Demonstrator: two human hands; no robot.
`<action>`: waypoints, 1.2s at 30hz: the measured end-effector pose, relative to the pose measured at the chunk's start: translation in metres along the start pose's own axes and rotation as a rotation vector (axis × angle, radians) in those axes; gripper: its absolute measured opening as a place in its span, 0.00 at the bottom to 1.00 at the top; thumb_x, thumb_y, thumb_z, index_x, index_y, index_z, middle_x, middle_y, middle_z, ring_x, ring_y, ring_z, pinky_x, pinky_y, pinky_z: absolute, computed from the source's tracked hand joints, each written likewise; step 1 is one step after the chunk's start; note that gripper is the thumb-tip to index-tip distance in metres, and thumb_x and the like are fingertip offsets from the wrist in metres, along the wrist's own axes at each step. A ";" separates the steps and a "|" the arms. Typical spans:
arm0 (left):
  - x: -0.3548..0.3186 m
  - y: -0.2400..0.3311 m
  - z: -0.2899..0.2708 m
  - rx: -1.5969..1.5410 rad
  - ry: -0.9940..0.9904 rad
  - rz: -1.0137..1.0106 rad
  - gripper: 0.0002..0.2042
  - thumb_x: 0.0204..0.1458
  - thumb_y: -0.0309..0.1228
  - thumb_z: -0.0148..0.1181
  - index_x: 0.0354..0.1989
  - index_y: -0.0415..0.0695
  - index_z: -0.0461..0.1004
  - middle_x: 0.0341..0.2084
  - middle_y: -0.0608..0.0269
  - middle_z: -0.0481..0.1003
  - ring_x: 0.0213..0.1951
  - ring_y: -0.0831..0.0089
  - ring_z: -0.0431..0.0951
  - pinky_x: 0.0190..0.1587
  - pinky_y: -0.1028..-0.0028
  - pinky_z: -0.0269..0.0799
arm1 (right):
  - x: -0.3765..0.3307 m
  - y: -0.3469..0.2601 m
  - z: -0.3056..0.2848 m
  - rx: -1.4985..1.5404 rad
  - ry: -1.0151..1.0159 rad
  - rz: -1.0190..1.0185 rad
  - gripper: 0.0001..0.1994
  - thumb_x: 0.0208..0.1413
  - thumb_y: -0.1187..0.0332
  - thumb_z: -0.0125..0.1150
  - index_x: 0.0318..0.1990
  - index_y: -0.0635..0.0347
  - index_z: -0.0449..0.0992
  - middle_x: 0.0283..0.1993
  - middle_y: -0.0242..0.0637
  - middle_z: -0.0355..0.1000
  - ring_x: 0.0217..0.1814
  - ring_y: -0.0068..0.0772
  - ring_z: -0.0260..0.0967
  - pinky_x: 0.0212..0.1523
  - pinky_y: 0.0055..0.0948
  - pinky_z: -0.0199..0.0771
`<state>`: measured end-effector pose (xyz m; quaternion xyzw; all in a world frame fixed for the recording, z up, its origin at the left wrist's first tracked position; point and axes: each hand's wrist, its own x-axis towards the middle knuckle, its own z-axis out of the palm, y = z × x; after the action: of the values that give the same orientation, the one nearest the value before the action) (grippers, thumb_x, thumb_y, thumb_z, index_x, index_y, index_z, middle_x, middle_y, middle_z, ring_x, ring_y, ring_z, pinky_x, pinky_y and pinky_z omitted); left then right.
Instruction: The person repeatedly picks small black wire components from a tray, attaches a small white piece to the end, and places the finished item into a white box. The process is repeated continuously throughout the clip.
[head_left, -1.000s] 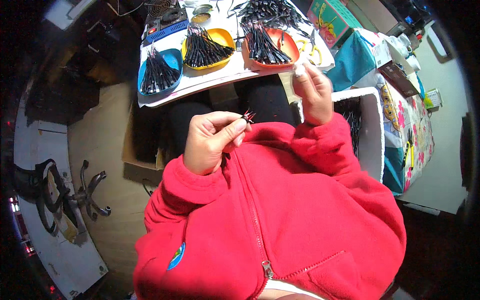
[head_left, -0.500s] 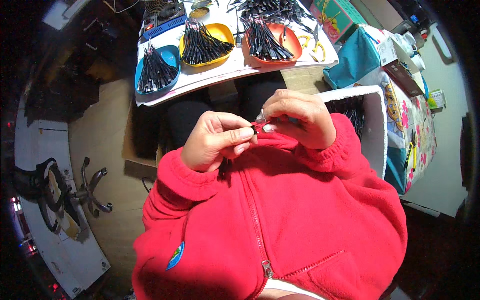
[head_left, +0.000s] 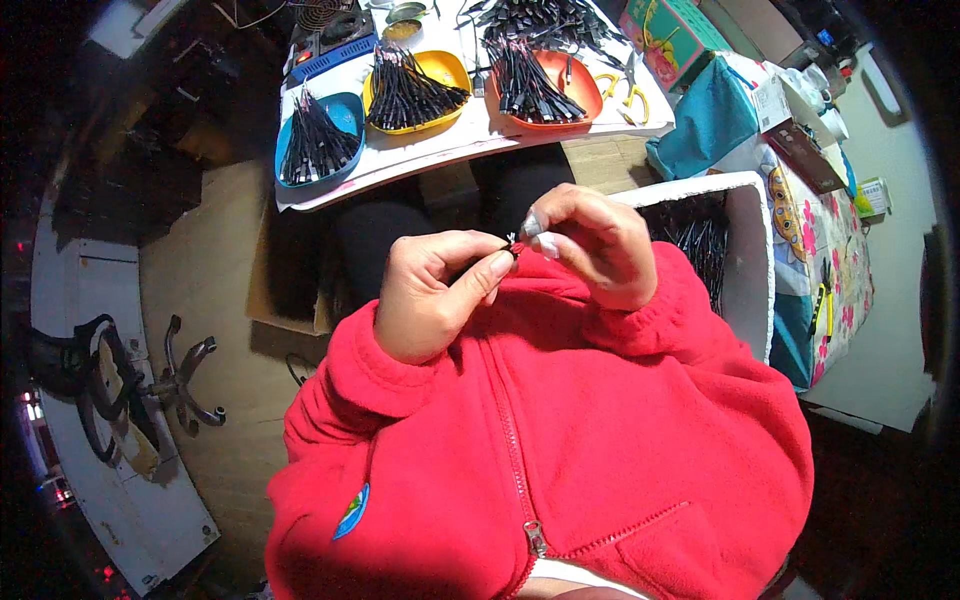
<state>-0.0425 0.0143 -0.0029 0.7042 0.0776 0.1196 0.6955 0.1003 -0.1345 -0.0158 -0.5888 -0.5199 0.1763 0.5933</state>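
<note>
The left hand [head_left: 435, 290] grasps a short black cable end [head_left: 512, 250] between thumb and forefinger, in front of the chest of the red fleece jacket [head_left: 540, 400] and short of the table [head_left: 420, 152]; the cable's fine red and pale wire tips stand out past the thumb, pointing up and slightly to the right, away from the body; the rest of its length is covered by the hand, so the full run of its long axis cannot be told.

The right hand [head_left: 600, 250] comes in from the other side, its thumb and forefinger wearing whitish tip coverings and curled just beside the wire tips; whether they pinch a strand cannot be told.

On the table, three trays stand in a row; the blue tray [head_left: 350, 108], the yellow tray [head_left: 447, 68] and the orange tray [head_left: 583, 88] each hold a fan of black cables, connector ends spread toward the person, thin wire ends gathered at the far side; the fan in the orange one slants down to the right; behind it lies a loose cable pile [head_left: 545, 25]; yellow-handled cutters [head_left: 642, 96] rest to its right; more dark cables lie lengthwise in the white foam box [head_left: 752, 260].
</note>
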 end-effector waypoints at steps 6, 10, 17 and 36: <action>0.000 0.004 -0.002 -0.164 -0.038 -0.054 0.06 0.54 0.24 0.57 0.33 0.34 0.78 0.19 0.68 0.73 0.20 0.85 0.66 0.22 0.84 0.58 | 0.002 -0.011 -0.012 -0.220 -0.032 -0.115 0.12 0.47 0.76 0.64 0.41 0.62 0.75 0.36 0.38 0.73 0.35 0.32 0.72 0.35 0.25 0.73; 0.002 0.003 -0.005 -0.203 -0.093 -0.125 0.06 0.55 0.24 0.57 0.33 0.33 0.78 0.20 0.67 0.73 0.21 0.85 0.67 0.24 0.85 0.61 | 0.003 -0.011 -0.011 -0.347 -0.036 -0.235 0.11 0.45 0.75 0.65 0.37 0.62 0.75 0.34 0.38 0.72 0.34 0.37 0.72 0.34 0.28 0.73; 0.010 -0.004 -0.013 -0.401 -0.234 -0.291 0.06 0.54 0.27 0.58 0.32 0.36 0.78 0.18 0.69 0.71 0.19 0.86 0.66 0.21 0.86 0.58 | 0.008 -0.007 -0.014 -0.388 -0.077 -0.411 0.10 0.43 0.74 0.63 0.35 0.64 0.74 0.32 0.39 0.70 0.32 0.38 0.71 0.31 0.29 0.72; 0.014 -0.005 -0.001 0.935 0.012 0.843 0.09 0.39 0.18 0.59 0.31 0.33 0.73 0.16 0.55 0.68 0.18 0.62 0.71 0.21 0.70 0.67 | -0.008 0.007 -0.002 1.004 -0.119 0.789 0.08 0.56 0.71 0.58 0.39 0.66 0.72 0.33 0.29 0.70 0.35 0.19 0.67 0.36 0.17 0.67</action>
<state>-0.0288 0.0191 -0.0071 0.9032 -0.1588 0.3410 0.2067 0.1015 -0.1405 -0.0252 -0.3754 -0.1501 0.6358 0.6574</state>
